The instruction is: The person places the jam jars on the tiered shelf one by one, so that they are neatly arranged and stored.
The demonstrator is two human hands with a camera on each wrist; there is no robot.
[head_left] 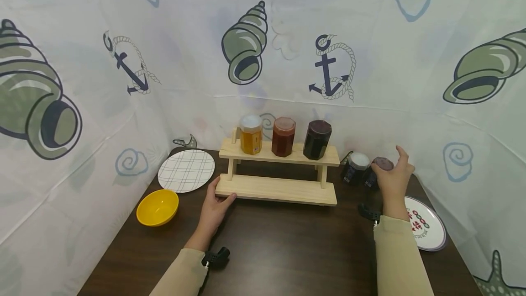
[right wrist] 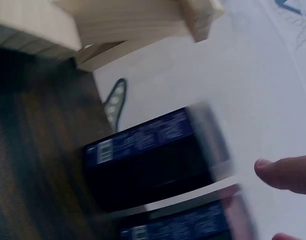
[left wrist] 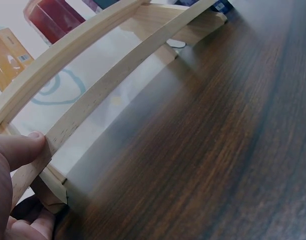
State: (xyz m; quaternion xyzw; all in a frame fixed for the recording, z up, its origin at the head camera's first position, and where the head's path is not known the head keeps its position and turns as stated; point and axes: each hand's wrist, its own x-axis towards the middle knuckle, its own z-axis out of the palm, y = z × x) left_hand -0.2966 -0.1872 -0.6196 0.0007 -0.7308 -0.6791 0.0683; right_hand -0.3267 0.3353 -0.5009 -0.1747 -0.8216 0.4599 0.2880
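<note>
A two-tier wooden shelf (head_left: 275,189) stands at the back of the table. My left hand (head_left: 213,207) grips the left end of its lower board, the thumb (left wrist: 25,149) on the front edge and the other fingers underneath. On the upper board sit a yellow jar (head_left: 251,136), a red jar (head_left: 283,138) and a dark jar (head_left: 318,140). Right of the shelf, two more dark jars stand side by side, one with a white lid (head_left: 359,161) and one with a purplish lid (head_left: 382,163). My right hand (head_left: 394,179) is over the purplish-lidded jar, its fingers spread and holding nothing.
A checked white plate (head_left: 186,171) and a yellow bowl (head_left: 158,208) are on the left side of the table. Partly behind my right forearm lies a white plate with red print (head_left: 429,229). A patterned cloth (head_left: 287,26) hangs round the table's back and sides.
</note>
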